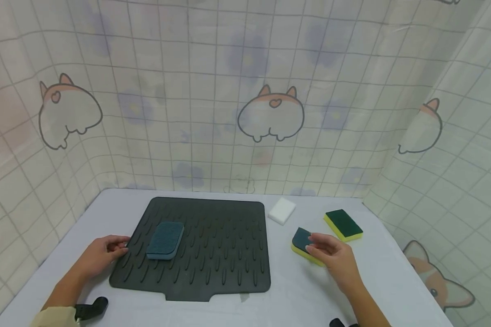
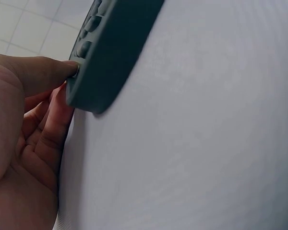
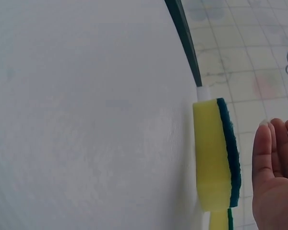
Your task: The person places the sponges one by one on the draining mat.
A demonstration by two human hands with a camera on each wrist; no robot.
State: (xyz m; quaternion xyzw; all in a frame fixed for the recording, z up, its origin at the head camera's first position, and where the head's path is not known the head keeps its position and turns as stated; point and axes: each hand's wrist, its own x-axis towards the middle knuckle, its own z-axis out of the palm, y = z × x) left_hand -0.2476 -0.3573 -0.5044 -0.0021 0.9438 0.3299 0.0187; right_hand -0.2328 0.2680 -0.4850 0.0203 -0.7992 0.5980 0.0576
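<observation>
One blue sponge on dark mat

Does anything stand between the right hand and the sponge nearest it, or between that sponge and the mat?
Nothing visible does. The right wrist view shows a bare gap between the right hand and the sponge. From the sponge to the dark mat, only white tabletop lies between; the white block sits farther back.

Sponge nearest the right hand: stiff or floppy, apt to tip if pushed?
The sponge probably gives when squeezed and is light, its body being thick yellow foam. The dark scouring layer likely keeps it from flopping. Lying flat on the table, it should slide rather than tip.
</observation>
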